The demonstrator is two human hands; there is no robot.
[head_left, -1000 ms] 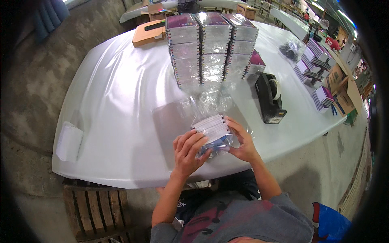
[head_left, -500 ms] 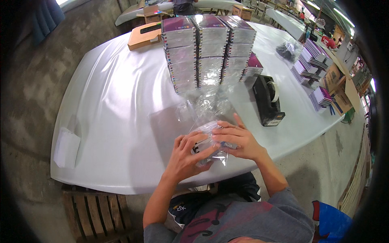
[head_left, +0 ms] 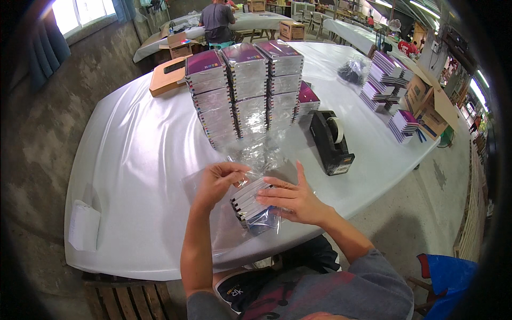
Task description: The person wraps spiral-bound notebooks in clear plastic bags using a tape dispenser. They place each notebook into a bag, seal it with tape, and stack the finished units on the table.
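Bagging step judged to be in hand. Small stack of flat boxes is seen at the near edge of the white table, partly inside a clear plastic bag and tilted on its side. Left hand is curled, fingers pinched on the bag's upper film just above the stack; the pinch looks closed on plastic, not on the boxes. Right hand lies flat and spread against the stack's right face, pressing rather than clasping, nothing enclosed in it.

Behind the hands, loose clear bags are heaped on the table, and beyond them tall piles of wrapped boxes with purple tops stand side by side. Black tape dispenser sits to the right, well within reach, untouched.

Judgement: stack appears seated or nearly seated in the bag, mouth not yet closed. Next move would call for slack film to be drawn tight over the open end and folded flat while the stack is kept square by the right palm; tape likely needed after.
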